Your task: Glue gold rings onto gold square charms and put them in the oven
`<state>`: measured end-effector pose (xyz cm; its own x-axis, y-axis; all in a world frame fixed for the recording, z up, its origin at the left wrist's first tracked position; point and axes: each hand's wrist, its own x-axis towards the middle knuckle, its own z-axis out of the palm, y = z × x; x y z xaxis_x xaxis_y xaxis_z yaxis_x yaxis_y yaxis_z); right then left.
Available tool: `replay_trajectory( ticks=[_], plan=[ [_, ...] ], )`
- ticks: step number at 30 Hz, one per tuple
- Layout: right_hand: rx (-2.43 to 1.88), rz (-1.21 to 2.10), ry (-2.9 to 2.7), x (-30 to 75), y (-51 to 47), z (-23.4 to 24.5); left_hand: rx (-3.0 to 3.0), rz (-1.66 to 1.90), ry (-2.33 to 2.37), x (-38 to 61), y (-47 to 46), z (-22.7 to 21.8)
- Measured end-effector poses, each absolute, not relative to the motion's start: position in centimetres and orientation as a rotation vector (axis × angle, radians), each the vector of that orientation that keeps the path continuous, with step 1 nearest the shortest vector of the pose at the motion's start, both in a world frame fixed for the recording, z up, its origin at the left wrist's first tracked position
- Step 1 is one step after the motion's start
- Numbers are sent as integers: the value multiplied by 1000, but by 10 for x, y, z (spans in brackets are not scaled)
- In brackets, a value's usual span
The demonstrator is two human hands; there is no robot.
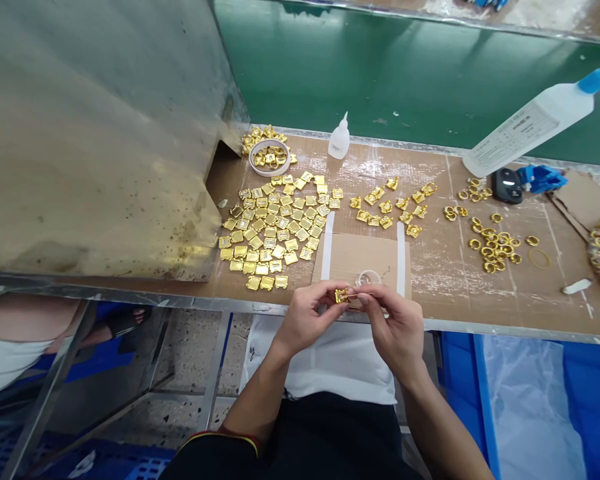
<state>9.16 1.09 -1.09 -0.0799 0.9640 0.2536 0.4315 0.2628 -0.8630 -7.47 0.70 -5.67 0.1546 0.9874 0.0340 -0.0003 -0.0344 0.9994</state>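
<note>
Gold piece (341,296) is in my left hand (305,312), up at the front edge of the counter (440,283), around mid-length. Left fingers (324,288) are closed to a pinch on it, thumb against index. Right hand (397,323) is pinched just as tight on a thin stick (356,295) — its far end is at the gold piece, can't tell exactly where it meets.

Cardboard pad (365,250) lies just beyond my hands, a white tape strip (327,247) down each side. Clear round dish (377,274) sits on it, partly covered by my right hand.

Left of the pad: flat gold plates (280,220) in loose rows, from near the front edge toward the back. White ring (251,162) near the back edge, around part of a gold heap (263,133) — the rest lies outside it. Small white bottle (339,141) upright by the back edge.

Right of that: gold parts (386,207) scattered beyond the pad. Gold rings (500,248) clustered further right, thin yellow band (549,261) beside them. Large bottle (525,130) at the back edge, black device (507,185) near its base, blue bundle (543,179) right next to that. Metal box (95,147) stands at the left.
</note>
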Motion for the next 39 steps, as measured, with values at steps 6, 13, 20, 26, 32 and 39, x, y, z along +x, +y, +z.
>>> replay_trajectory(
  ticks=[6, 13, 20, 26, 32, 39],
  plan=[
    [-1330, 806, -1662, 93, 12, -12, 1316, 1105, 1103, -75, 8, -55],
    [-1300, 814, -1705, 95, 14, -10, 1329, 1125, 1094, -74, 8, -54],
    [-1292, 848, -1698, 97, 14, -10, 1347, 1126, 1094, -74, 9, -54],
    [-1289, 861, -1690, 97, 14, -10, 1347, 1122, 1085, -75, 9, -51],
    [-1282, 845, -1722, 97, 15, -11, 1349, 1099, 1109, -75, 8, -54],
    [-1249, 847, -1728, 99, 15, -9, 1371, 1102, 1111, -76, 8, -55]
  ],
)
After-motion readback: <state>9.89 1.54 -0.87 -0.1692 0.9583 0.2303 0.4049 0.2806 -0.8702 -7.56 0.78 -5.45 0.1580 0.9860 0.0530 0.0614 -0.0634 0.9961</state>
